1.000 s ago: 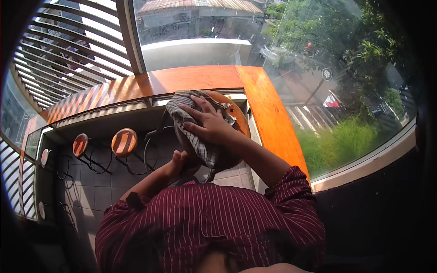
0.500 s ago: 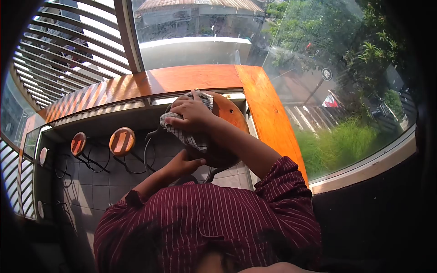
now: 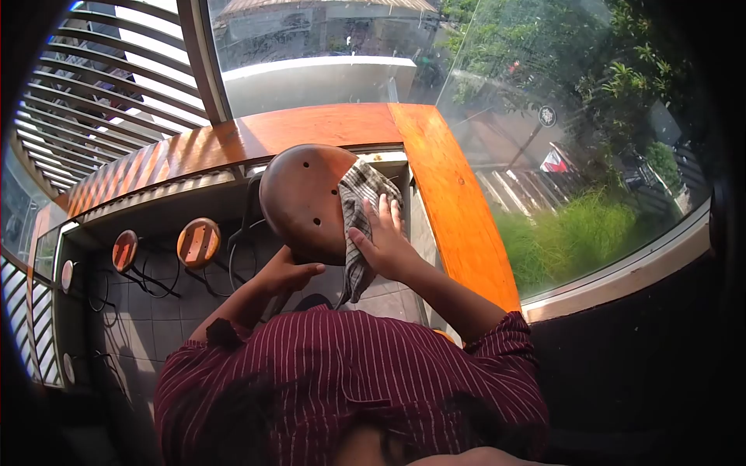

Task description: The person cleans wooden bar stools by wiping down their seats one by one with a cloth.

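Note:
A round brown wooden stool seat (image 3: 299, 194) with several dark holes is in front of me, below the counter's inner edge. On its right part lies a grey checked cloth (image 3: 359, 194), one end hanging down past the rim. My right hand (image 3: 383, 237) presses on this cloth with its fingers spread. At the seat's near edge is my left hand (image 3: 287, 272), its thumb pointing right and its other fingers hidden under the seat.
An orange wooden counter (image 3: 458, 194) bends round a corner along the windows. Two smaller stools (image 3: 199, 242) (image 3: 125, 251) stand to the left on the grey tiled floor (image 3: 163, 334). Slatted blinds or bars (image 3: 116, 70) cover the left windows.
My right hand and the cloth have moved from the seat's left part to its right part, uncovering the left part and its holes. My left hand has shifted slightly left with the view.

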The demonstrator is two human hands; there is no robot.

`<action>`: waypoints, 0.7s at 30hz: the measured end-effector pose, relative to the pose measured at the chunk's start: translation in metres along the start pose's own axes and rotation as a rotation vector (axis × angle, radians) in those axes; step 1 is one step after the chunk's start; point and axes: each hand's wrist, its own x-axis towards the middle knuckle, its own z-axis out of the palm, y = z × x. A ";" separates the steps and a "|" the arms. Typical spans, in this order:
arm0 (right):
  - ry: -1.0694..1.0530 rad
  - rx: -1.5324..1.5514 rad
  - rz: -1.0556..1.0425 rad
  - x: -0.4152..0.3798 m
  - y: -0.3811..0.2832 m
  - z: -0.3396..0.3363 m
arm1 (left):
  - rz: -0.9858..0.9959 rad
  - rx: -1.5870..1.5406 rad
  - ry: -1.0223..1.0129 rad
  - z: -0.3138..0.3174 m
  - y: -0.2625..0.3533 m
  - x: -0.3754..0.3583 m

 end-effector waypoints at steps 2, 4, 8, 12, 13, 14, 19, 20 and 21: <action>-0.052 -0.088 -0.141 -0.010 -0.032 -0.003 | 0.091 0.061 -0.048 0.010 0.002 0.003; -0.053 -0.098 -0.231 -0.002 -0.047 -0.004 | 0.256 0.092 -0.128 0.025 0.000 0.005; 0.064 0.062 -0.297 0.067 -0.050 -0.015 | 0.239 0.218 -0.124 0.034 -0.002 0.003; 0.004 -0.008 -0.285 0.090 -0.054 -0.019 | 0.215 0.150 -0.393 0.020 -0.004 0.012; -0.002 -0.090 -0.373 0.082 -0.061 -0.017 | 0.237 -0.026 -0.510 0.010 -0.018 0.022; -0.070 -0.192 -0.437 0.069 -0.069 -0.020 | 0.260 -0.204 -0.624 0.005 -0.024 0.028; 0.155 -0.368 -0.668 0.011 -0.063 -0.006 | 0.318 -0.098 -0.367 -0.008 -0.039 0.039; 0.158 -0.374 -0.668 0.002 -0.055 -0.005 | 0.339 -0.085 -0.372 -0.009 -0.040 0.042; 0.227 -0.313 -0.691 -0.007 -0.046 -0.006 | 0.360 -0.073 -0.376 -0.010 -0.042 0.044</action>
